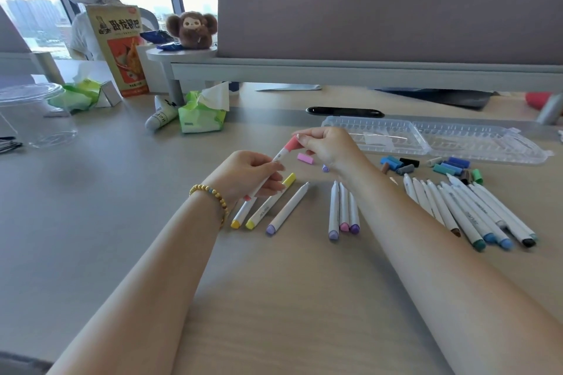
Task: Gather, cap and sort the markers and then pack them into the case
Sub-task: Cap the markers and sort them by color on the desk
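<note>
My left hand (pixel 253 173) grips the white barrel of a coral marker (pixel 278 158) held above the table. My right hand (pixel 326 146) pinches the coral cap (pixel 292 144) at that marker's far tip. Below lie two yellow markers (pixel 269 202) and an uncapped lilac one (pixel 288 208). Three purple and pink markers (pixel 344 210) lie side by side in the middle. Several uncapped blue, green, brown and black markers (pixel 469 210) fan out at the right. Loose caps (pixel 426 164) are scattered beyond them, with a pink cap (pixel 305 158) by my right hand. The clear case (pixel 432 138) lies open behind.
Green tissue packs (pixel 201 114) and a white tube (pixel 160 116) lie at the back left, beside a clear plastic cup (pixel 36 116). A snack box (pixel 120 49) and a plush toy (pixel 192 29) stand by the grey desk divider (pixel 390 12). A person sits beyond.
</note>
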Demonstrator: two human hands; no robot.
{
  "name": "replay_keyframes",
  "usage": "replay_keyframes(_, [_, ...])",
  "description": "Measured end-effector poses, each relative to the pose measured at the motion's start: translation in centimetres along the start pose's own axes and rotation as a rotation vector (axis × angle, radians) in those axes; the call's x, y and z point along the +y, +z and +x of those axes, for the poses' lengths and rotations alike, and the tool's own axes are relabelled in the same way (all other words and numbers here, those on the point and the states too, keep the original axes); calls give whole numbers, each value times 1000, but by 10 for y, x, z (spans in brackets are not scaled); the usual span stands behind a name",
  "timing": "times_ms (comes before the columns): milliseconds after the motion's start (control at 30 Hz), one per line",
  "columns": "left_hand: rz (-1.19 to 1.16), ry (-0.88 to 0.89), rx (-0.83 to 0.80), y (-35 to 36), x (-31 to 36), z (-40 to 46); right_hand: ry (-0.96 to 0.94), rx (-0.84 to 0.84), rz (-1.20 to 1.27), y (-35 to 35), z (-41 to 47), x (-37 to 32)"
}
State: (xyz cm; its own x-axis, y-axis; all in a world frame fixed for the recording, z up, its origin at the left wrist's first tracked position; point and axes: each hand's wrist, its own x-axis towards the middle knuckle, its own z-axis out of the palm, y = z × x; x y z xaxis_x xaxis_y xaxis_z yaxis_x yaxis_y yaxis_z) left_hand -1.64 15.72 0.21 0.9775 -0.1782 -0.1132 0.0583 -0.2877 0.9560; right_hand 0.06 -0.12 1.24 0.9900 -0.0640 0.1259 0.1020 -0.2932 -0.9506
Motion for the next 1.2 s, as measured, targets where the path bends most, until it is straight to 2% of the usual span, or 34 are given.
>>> replay_keyframes(133, [-11, -2, 69, -1, -2, 2, -78, 18, -128, 11, 0, 1])
replay_keyframes(333, [37, 3, 111, -3, -1, 4, -80, 10, -74, 17, 2, 5])
replay_keyframes(533, [350, 26, 36, -22, 8, 0, -36, -2, -18, 26, 0, 7])
replay_keyframes(700, [625, 26, 330, -58, 3, 2, -21, 106, -25, 28, 7, 11])
replay_keyframes(800, [679, -14, 417, -68, -12, 2, 8, 113, -73, 28, 8, 17])
replay_keyframes(1200, [1053, 18, 298, -55, -26, -1, -28, 93, -225, 33, 0, 14])
